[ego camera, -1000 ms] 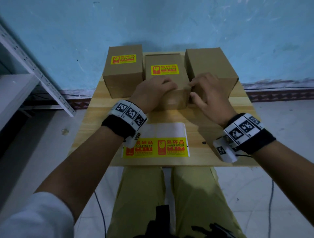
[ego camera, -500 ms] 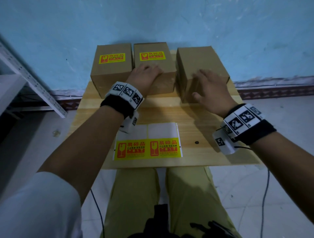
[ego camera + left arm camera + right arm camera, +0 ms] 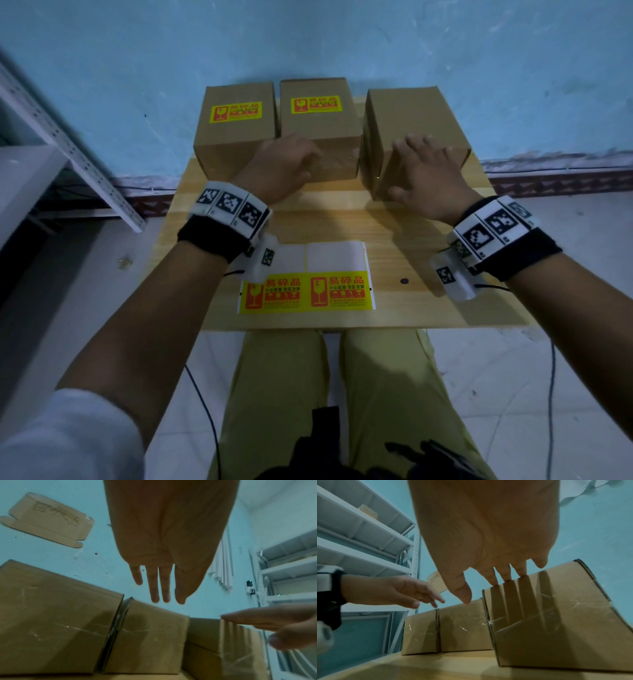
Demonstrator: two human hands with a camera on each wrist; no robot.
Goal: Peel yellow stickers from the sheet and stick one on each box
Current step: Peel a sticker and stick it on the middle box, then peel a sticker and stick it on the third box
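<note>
The wooden desk [image 3: 428, 301] carries three cardboard boxes along its far edge, and I place everything else from the middle box [image 3: 320, 137]. The left box [image 3: 233, 137] stands tight against it, with a yellow sticker [image 3: 236, 112] on top; the middle box wears its own sticker [image 3: 317, 104]. The right box [image 3: 411, 126] sits apart from it, nearer me, its top bare. My right hand [image 3: 424, 178] rests flat on that box's near top edge, grip released, fingers straight. My left hand [image 3: 284, 164] lies before the middle box's front face, grip released, holding nothing. The sticker sheet [image 3: 306, 277] lies nearer me than the middle box, two yellow stickers along its near edge.
</note>
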